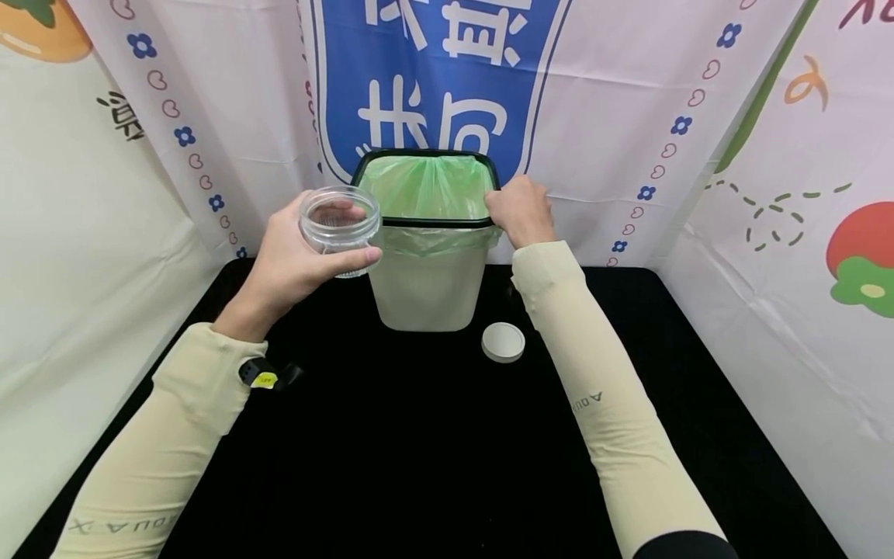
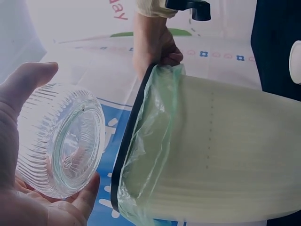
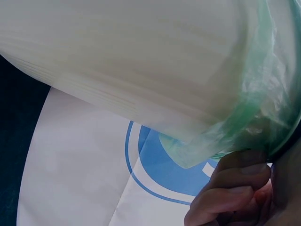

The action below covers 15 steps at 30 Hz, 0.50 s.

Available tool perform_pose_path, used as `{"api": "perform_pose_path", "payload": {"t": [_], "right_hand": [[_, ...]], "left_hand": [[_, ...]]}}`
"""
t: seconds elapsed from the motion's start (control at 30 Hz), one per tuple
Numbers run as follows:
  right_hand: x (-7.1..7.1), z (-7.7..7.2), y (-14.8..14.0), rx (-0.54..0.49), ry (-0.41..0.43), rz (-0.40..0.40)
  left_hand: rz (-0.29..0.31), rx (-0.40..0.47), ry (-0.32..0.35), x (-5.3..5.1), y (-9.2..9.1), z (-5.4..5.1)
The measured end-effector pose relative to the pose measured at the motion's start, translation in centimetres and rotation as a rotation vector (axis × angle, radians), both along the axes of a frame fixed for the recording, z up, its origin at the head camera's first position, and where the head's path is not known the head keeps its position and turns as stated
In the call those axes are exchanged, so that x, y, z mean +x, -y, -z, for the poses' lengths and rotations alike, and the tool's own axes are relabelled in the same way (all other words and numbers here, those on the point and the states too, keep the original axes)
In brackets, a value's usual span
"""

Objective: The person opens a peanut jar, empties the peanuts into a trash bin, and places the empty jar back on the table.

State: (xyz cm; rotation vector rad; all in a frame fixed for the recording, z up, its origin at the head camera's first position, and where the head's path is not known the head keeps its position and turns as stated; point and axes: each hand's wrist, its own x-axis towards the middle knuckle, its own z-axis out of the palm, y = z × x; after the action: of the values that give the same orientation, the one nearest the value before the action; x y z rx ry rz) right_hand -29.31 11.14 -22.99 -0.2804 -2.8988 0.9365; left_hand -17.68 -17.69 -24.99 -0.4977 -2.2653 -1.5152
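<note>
My left hand [image 1: 286, 252] grips a clear, ribbed jar [image 1: 341, 225] with its open mouth upward, just left of the trash can. In the left wrist view the jar's round base [image 2: 77, 141] shows between thumb and fingers. The pale trash can [image 1: 429, 287] has a black rim [image 1: 436, 223] and a green bag [image 1: 429, 186] folded over it. With curled fingers my right hand [image 1: 522, 210] holds the can's rim at its right side; the right wrist view shows those fingers [image 3: 235, 188] below the bag's edge.
A white round lid [image 1: 503, 341] lies on the black table [image 1: 419, 435], right of the can's base. Behind the can hangs a printed cloth [image 1: 594, 116] with a blue panel. Similar cloths stand at both sides.
</note>
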Motion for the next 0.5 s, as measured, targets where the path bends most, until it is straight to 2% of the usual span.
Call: {"api": "perform_pose_path", "payload": {"t": [0.23, 0.5], "right_hand": [[0.0, 0.0, 0.1, 0.000, 0.007, -0.002], [0.0, 0.1, 0.0, 0.005, 0.009, 0.009]], "left_hand": [[-0.001, -0.017, 0.029, 0.3, 0.1, 0.8], [0.031, -0.019, 0.034, 0.2, -0.3, 1.6]]}}
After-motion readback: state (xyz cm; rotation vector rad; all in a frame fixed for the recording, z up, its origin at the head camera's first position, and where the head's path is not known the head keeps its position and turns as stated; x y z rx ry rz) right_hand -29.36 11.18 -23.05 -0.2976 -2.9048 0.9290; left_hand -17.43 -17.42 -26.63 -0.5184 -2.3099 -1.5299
